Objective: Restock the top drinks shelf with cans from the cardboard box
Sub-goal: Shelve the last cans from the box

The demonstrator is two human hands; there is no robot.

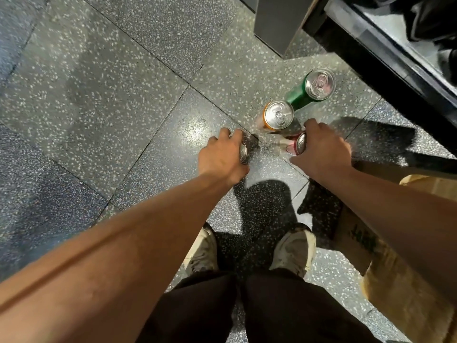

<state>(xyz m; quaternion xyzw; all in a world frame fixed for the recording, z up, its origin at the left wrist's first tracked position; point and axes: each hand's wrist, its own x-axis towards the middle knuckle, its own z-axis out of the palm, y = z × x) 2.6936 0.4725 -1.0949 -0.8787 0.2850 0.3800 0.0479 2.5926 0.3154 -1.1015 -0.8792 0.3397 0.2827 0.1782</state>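
On the speckled terrazzo floor (99, 100), the left hand (222, 157) reaches down at arm's length and curls from above round a silver-topped can (243, 152). Only a sliver of its lid shows past the knuckles, so the can's colour cannot be told. A grip over the rim like this suits lifting a can straight up with one hand.

Just right of it, an orange can (278, 115) stands upright on the floor with no hand on it, lid up, likely parked there within reach until a hand is free.

Below and right of that can, the right hand (321, 152) wraps its fingers and thumb from the side round a red can (294, 147). Whether that can rests on the floor or is lifted cannot be told.

A green can (319, 86) stands upright beyond the orange one, close to it, near the foot of a black-framed cabinet (385, 58).

Taking one can per hand looks like a way to carry two up at once. The shelf itself is out of view.

The cardboard box (395, 280) lies at the far right, partly under the right forearm, beside the person's shoes (294, 248). Its inside is hidden.
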